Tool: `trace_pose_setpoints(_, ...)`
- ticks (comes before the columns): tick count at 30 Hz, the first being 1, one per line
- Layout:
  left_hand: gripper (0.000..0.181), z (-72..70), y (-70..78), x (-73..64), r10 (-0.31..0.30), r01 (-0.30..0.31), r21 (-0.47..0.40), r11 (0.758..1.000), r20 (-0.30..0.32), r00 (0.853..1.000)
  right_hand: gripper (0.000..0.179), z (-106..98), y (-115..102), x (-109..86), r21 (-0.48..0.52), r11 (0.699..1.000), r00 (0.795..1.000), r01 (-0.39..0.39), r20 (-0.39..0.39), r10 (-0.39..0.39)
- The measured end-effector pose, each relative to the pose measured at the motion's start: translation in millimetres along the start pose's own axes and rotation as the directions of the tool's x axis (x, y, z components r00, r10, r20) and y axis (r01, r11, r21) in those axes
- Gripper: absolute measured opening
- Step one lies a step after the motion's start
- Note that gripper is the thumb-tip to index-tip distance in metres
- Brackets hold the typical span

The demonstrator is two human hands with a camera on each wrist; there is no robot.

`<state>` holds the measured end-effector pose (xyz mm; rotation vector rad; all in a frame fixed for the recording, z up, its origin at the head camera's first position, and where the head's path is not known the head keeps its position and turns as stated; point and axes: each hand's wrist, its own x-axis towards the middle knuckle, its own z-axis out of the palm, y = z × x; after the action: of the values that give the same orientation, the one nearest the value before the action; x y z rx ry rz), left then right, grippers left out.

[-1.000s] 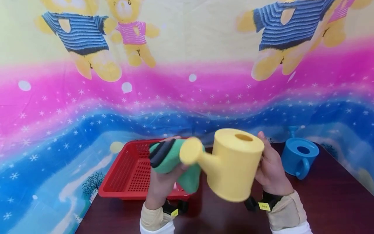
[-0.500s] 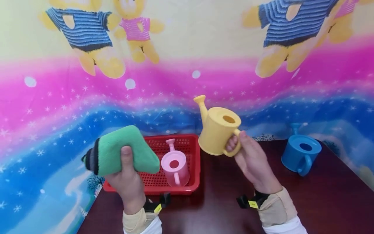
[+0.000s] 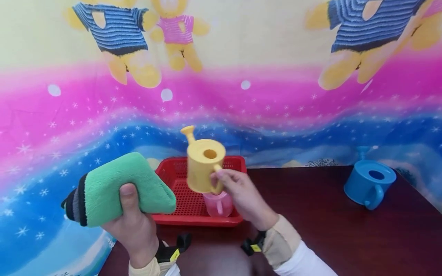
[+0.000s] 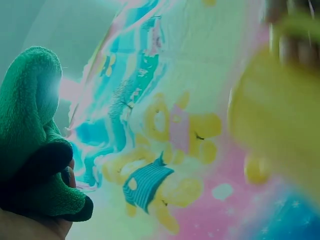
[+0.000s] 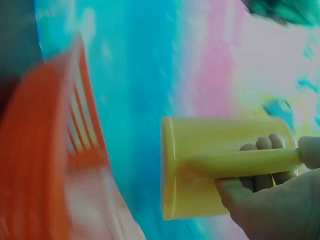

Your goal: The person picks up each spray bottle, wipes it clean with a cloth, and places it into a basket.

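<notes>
My right hand (image 3: 243, 195) grips the handle of a yellow toy watering can (image 3: 203, 168), held up over the red basket (image 3: 169, 219). In the right wrist view, curled fingers go round the can's handle (image 5: 240, 164). A folded green cloth (image 3: 117, 184) with black and grey edges is in my left hand (image 3: 132, 230), the thumb pressed on its front. The left wrist view shows the green cloth (image 4: 30, 110) close by and the yellow can (image 4: 280, 115) blurred at right. Inside the basket stands a pink watering can (image 3: 219, 204), partly hidden behind the yellow one.
A blue watering can (image 3: 369, 184) stands at the right on the dark wooden table (image 3: 304, 230). Behind the table hangs a printed cloth backdrop (image 3: 276, 107) with bears and snowflakes.
The yellow can has gone left from beside the basket to above it, after turning upright by its handle. My left hand has moved left with the green cloth, away from the basket.
</notes>
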<state>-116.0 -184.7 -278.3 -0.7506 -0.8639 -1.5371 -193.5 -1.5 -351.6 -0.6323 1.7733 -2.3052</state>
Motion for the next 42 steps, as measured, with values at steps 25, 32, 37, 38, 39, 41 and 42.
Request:
trace_pose_setpoints(25,0.035,8.6,3.4,-2.1,-0.016,0.008,-0.083,0.996,-0.096,0.995,0.012,49,52,32.5,-0.630,0.725,0.958,-0.279,-0.124,0.260)
trace_pose_setpoints(32,0.035,10.2,2.0,-2.1,-0.027,0.021,-0.079,0.997,-0.080,0.996,0.034,53,56,23.5,-0.825,0.533,0.975,-0.187,-0.091,0.202)
trace_pose_setpoints(37,0.035,11.4,0.2,-1.7,-0.036,0.033,-0.072,0.997,-0.040,0.999,0.040,54,58,18.9,-0.848,0.487,0.967,-0.209,-0.104,0.234)
trace_pose_setpoints(38,0.035,11.5,0.1,-1.8,-0.040,0.038,-0.070,0.997,-0.038,0.998,0.039,53,58,18.5,-0.855,0.475,0.966,-0.206,-0.101,0.237)
trace_pose_setpoints(39,0.035,11.5,-0.1,-1.9,-0.044,0.041,-0.071,0.997,-0.035,0.998,0.039,53,58,18.1,-0.864,0.462,0.966,-0.201,-0.097,0.238)
trace_pose_setpoints(41,0.034,11.4,-0.6,-2.2,-0.048,0.045,-0.075,0.996,-0.039,0.998,0.037,53,58,16.5,-0.877,0.439,0.964,-0.196,-0.091,0.248)
trace_pose_setpoints(42,0.034,11.1,-0.9,-2.5,-0.049,0.046,-0.081,0.996,-0.040,0.998,0.035,53,58,15.5,-0.883,0.429,0.964,-0.190,-0.085,0.253)
